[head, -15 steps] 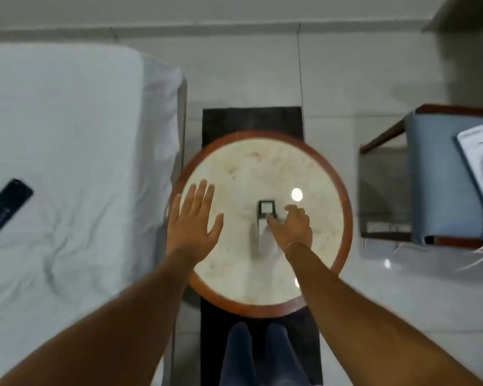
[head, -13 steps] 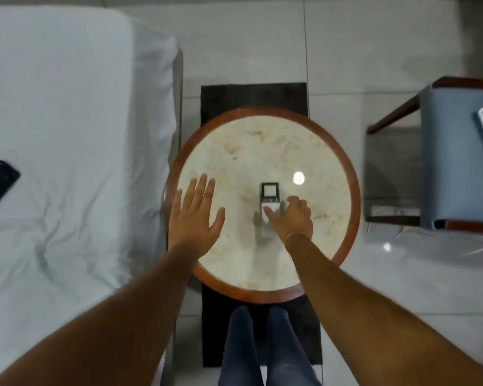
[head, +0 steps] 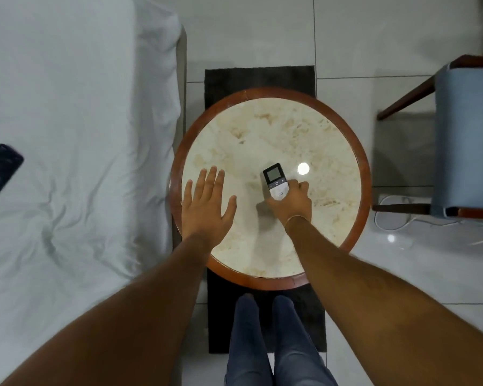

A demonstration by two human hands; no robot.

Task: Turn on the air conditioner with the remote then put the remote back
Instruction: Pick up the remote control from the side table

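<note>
On the far left one dark remote [head: 1,172] lies on the white bed [head: 67,135]; any writing on it is too blurred to read. The left hand [head: 207,207] hovers flat over the round marble table [head: 262,129], fingers spread. Right of it, the right hand [head: 292,203] curls around the near end of one white air conditioner remote [head: 276,181], its grey screen pointing far; minus, power and plus marks show. One blue chair [head: 463,146] stands right.

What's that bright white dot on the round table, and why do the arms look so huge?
Head view: the dot is glare from a light overhead on the glossy table, beside the remote; the wide-angle lens stretches the arms near the frame's edge; soft shadows fall left of the right hand.
</note>
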